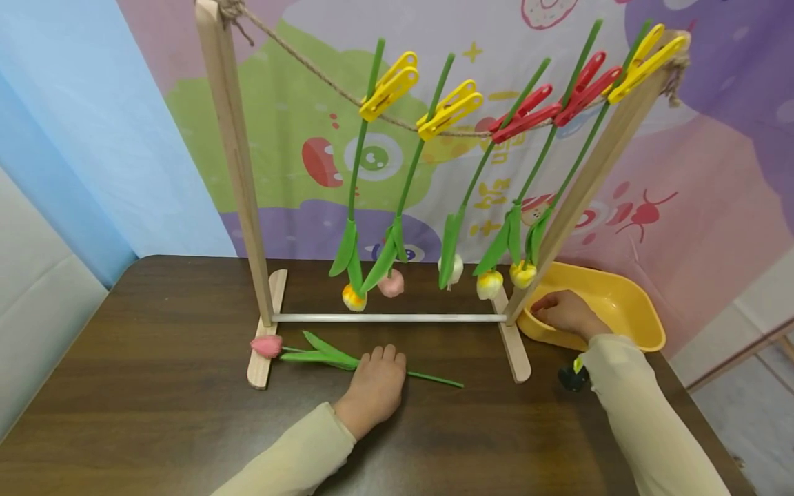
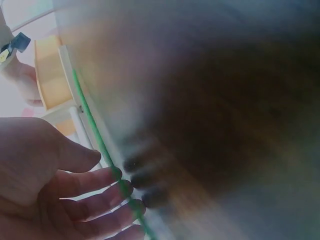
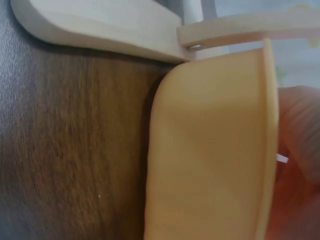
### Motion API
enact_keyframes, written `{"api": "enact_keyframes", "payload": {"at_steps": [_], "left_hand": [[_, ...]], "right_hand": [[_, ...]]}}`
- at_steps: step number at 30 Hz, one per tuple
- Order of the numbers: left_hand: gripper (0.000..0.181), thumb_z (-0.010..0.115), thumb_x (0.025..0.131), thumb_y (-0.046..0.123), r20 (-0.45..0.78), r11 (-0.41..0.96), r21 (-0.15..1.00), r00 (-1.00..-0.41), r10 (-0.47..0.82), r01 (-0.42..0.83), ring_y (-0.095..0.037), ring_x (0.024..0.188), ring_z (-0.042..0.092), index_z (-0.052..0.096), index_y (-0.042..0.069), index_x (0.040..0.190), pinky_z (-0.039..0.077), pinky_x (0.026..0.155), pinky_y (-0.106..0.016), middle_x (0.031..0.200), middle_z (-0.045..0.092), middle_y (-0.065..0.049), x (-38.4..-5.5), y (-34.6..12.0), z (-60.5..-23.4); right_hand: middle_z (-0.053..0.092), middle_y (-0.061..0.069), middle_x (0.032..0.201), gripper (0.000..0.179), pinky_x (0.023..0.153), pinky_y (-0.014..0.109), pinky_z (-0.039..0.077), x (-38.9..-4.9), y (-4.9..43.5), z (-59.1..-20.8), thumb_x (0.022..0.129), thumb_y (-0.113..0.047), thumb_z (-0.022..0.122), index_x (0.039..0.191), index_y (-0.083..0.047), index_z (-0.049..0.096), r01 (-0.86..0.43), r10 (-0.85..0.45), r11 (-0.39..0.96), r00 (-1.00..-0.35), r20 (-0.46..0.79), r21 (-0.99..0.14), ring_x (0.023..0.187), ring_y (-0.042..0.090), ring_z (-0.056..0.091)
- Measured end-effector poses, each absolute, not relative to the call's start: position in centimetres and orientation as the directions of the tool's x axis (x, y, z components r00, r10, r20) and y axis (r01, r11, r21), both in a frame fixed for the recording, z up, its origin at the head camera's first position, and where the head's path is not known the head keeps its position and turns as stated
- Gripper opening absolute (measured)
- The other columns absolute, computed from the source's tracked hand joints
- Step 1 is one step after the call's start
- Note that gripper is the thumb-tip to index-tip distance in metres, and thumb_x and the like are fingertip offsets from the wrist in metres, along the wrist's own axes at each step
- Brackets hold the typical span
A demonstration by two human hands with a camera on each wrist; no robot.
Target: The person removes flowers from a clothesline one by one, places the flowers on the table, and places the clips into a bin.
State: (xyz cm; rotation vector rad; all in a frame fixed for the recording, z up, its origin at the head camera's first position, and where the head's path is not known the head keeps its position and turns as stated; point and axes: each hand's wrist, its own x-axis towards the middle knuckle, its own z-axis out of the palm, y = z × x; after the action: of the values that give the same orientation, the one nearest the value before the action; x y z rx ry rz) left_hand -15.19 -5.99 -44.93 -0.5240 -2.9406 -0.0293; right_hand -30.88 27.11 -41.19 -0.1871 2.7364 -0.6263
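Observation:
A pink artificial tulip (image 1: 267, 346) lies along the table, its bloom over the left foot of a wooden stand. My left hand (image 1: 376, 382) rests on its stem, palm down. In the left wrist view, the fingertips touch the green stem (image 2: 89, 112), with the thumb beside it. My right hand (image 1: 567, 313) reaches over the near-left rim of a yellow basin (image 1: 645, 327), fingers pointing down inside. From the right wrist, the basin wall (image 3: 210, 150) hides most of that hand; a small white bit shows by the fingers, and I cannot tell what they hold.
A twine (image 1: 298, 60) spans the wooden posts (image 1: 238, 165). Several tulips hang from it head down, held by yellow clothespins (image 1: 391, 86) and red clothespins (image 1: 586, 89). A white rod (image 1: 391, 318) joins the stand's feet low down. A patterned backdrop stands behind the table.

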Motion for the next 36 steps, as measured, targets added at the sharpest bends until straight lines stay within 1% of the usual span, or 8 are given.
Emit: {"api": "enact_keyframes", "payload": {"at_steps": [6,13,19,21,24,27,31,36], "left_hand": [[0.017,0.067,0.075,0.012,0.138,0.939,0.002,-0.930,0.341,0.344,-0.022,0.080,0.051,0.058,0.007,0.089,0.043,0.067,-0.033,0.085,0.051,-0.006,-15.1,-6.1,-45.0],[0.016,0.066,0.076,0.011,0.132,0.939,0.009,-0.931,0.340,0.344,-0.023,0.080,0.051,0.058,0.007,0.089,0.044,0.066,-0.034,0.085,0.051,-0.006,-15.0,-6.4,-44.8],[0.017,0.065,0.076,0.010,0.127,0.940,0.041,-0.935,0.332,0.340,-0.024,0.082,0.051,0.059,0.006,0.091,0.043,0.067,-0.035,0.086,0.051,-0.007,-14.9,-6.9,-44.0],[0.014,0.065,0.078,0.012,0.132,0.940,0.055,-0.935,0.328,0.337,-0.024,0.082,0.051,0.059,0.007,0.090,0.043,0.067,-0.035,0.085,0.051,-0.007,-14.9,-7.2,-43.9],[0.010,0.063,0.084,0.015,0.155,0.940,0.072,-0.934,0.321,0.335,-0.024,0.081,0.052,0.058,0.007,0.089,0.043,0.065,-0.035,0.084,0.051,-0.006,-14.8,-7.7,-43.8],[0.011,0.061,0.087,0.017,0.189,0.938,0.085,-0.930,0.316,0.336,-0.024,0.078,0.052,0.058,0.007,0.087,0.044,0.064,-0.036,0.082,0.051,-0.006,-14.7,-8.2,-43.4],[0.012,0.062,0.087,0.018,0.241,0.938,0.099,-0.922,0.302,0.333,-0.025,0.076,0.053,0.059,0.006,0.086,0.044,0.062,-0.037,0.079,0.051,-0.007,-14.3,-8.9,-42.6],[0.013,0.063,0.086,0.018,0.301,0.946,0.124,-0.920,0.251,0.298,-0.027,0.077,0.055,0.060,0.005,0.087,0.045,0.063,-0.038,0.079,0.053,-0.008,-13.9,-9.9,-41.9]], "right_hand": [[0.065,0.022,0.106,0.037,0.069,0.030,0.046,-30.4,26.6,-40.4,0.090,-0.028,0.059,0.109,0.004,0.064,-0.079,-0.187,0.875,-0.965,-0.183,-0.477,0.086,0.026,0.059],[0.065,0.023,0.107,0.046,0.071,0.037,0.049,-28.7,25.6,-38.9,0.093,-0.038,0.054,0.110,0.004,0.064,-0.103,-0.153,0.869,-0.986,-0.066,-0.484,0.089,0.030,0.061],[0.067,0.019,0.099,0.038,0.067,0.032,0.046,-26.8,24.6,-37.7,0.094,-0.032,0.053,0.105,0.002,0.066,-0.143,-0.130,0.857,-0.990,0.061,-0.495,0.084,0.028,0.060],[0.067,0.018,0.095,0.037,0.065,0.030,0.044,-26.2,24.4,-37.4,0.094,-0.033,0.053,0.102,0.001,0.067,-0.133,-0.103,0.853,-0.991,0.087,-0.505,0.081,0.027,0.059],[0.067,0.016,0.089,0.040,0.061,0.028,0.043,-25.5,24.2,-37.0,0.093,-0.036,0.053,0.098,0.000,0.066,-0.103,-0.061,0.851,-0.993,0.098,-0.515,0.075,0.024,0.056],[0.066,0.012,0.082,0.040,0.057,0.027,0.042,-24.8,23.9,-36.7,0.092,-0.039,0.054,0.094,-0.001,0.066,-0.093,-0.060,0.849,-0.995,0.081,-0.521,0.067,0.018,0.054],[0.067,0.008,0.077,0.035,0.056,0.027,0.042,-23.9,23.1,-36.1,0.091,-0.036,0.056,0.091,-0.003,0.067,-0.126,-0.110,0.845,-0.992,0.062,-0.520,0.064,0.014,0.053],[0.066,0.005,0.073,0.027,0.056,0.026,0.041,-23.0,21.7,-35.5,0.090,-0.032,0.060,0.088,-0.006,0.069,-0.193,-0.182,0.837,-0.981,0.073,-0.513,0.064,0.013,0.053]]}}
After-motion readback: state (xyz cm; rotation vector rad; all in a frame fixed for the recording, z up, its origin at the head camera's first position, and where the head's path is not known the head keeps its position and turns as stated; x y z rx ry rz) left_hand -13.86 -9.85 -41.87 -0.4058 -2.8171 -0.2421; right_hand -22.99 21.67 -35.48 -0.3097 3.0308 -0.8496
